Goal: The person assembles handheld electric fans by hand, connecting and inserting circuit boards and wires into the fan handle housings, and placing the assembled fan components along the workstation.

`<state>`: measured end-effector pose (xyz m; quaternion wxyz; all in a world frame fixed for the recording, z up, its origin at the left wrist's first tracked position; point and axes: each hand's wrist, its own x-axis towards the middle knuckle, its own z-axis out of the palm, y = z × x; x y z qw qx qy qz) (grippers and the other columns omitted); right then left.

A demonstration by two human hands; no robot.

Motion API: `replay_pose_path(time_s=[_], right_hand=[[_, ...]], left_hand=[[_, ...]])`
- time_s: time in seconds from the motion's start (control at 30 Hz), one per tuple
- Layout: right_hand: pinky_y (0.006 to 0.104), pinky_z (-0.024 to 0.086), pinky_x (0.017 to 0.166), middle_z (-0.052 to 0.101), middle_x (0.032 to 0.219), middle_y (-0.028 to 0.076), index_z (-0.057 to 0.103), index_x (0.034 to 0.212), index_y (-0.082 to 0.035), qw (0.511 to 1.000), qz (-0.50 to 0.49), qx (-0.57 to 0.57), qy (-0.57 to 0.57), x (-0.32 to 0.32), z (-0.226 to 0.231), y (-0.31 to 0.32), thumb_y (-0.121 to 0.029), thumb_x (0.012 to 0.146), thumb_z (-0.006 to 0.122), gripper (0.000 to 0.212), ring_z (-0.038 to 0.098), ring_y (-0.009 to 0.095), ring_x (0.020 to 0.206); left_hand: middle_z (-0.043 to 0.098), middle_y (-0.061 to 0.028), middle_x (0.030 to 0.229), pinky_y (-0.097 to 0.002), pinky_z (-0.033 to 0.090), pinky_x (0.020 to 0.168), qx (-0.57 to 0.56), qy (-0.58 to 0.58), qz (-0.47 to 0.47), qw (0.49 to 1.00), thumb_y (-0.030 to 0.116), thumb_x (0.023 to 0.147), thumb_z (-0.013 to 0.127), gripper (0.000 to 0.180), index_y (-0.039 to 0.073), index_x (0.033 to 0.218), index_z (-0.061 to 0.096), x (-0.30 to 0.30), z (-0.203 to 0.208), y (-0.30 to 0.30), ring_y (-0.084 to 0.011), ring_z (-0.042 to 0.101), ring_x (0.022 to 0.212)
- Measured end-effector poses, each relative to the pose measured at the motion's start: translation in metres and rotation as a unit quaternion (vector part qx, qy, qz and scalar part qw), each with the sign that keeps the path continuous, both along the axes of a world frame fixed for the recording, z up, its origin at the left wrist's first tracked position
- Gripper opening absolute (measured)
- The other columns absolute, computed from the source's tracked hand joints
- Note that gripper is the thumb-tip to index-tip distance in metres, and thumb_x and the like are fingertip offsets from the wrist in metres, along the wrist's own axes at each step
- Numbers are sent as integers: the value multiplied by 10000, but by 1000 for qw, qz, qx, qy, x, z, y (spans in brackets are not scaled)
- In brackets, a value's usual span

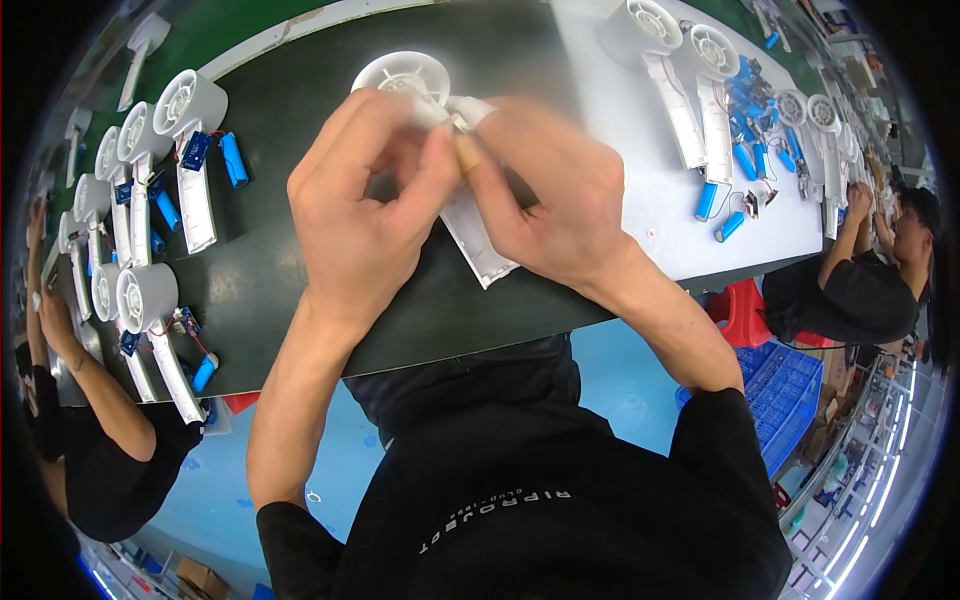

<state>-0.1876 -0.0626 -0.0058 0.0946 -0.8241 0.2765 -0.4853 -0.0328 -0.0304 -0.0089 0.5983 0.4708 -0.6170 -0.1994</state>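
A white handheld-fan housing (478, 245) lies on the dark tabletop in front of me, its round grilled head away from me and its open handle toward me. Over the spot where head and handle meet, my left hand (360, 200) and my right hand (560, 195) come together, fingers bent and tips nearly touching. A small white piece (459, 122) shows between the pinched fingertips; its kind is too small to tell. A yellowish cover wraps one right fingertip. Motion blurs the backs of the right fingers, and the hands hide the housing's middle.
Several fan housings (190, 105) with blue cylindrical batteries (233, 160) and circuit boards stand at the left. More housings (712, 55) and a heap of wired batteries (745, 120) lie on the white surface (620, 200) at the right. Co-workers sit on both sides; blue crates (775, 400) stand at lower right.
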Motion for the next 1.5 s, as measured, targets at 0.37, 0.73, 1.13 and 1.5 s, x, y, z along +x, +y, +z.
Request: replay_pose_path(time_s=[0.37,0.73,1.13,1.5], right_hand=[[348,542,575,670,895,119,644,932,12,1000,0,-5,20,-3,3,-1,0,783,677,153,666,280,690],[335,541,586,672,891,118,650,946,7,1000,13,19,-7,-1,11,0,3,791,682,158,664,284,691],[257,467,701,654,866,47,514,1277,29,867,61,494,-34,21,21,-10,-83,942,593,362,580,84,777],[517,497,905,677,1027,282,657,1118,22,970,-98,220,-26,215,2,-213,-182,851,561,349,639,455,992]], left_hand=[[552,-44,745,-249,418,508,-10,2,-4,1000,-49,794,701,127,-28,875,605,-2,1,0,-98,515,552],[499,-46,742,-284,359,488,-1,-49,3,999,-26,785,708,161,4,886,585,2,10,3,-118,430,541],[591,-16,715,-238,288,467,18,40,189,981,13,857,678,158,7,1010,642,54,19,8,-59,374,533],[599,-138,811,-418,493,615,33,-140,155,977,15,847,636,86,21,909,578,53,14,10,-331,618,708]])
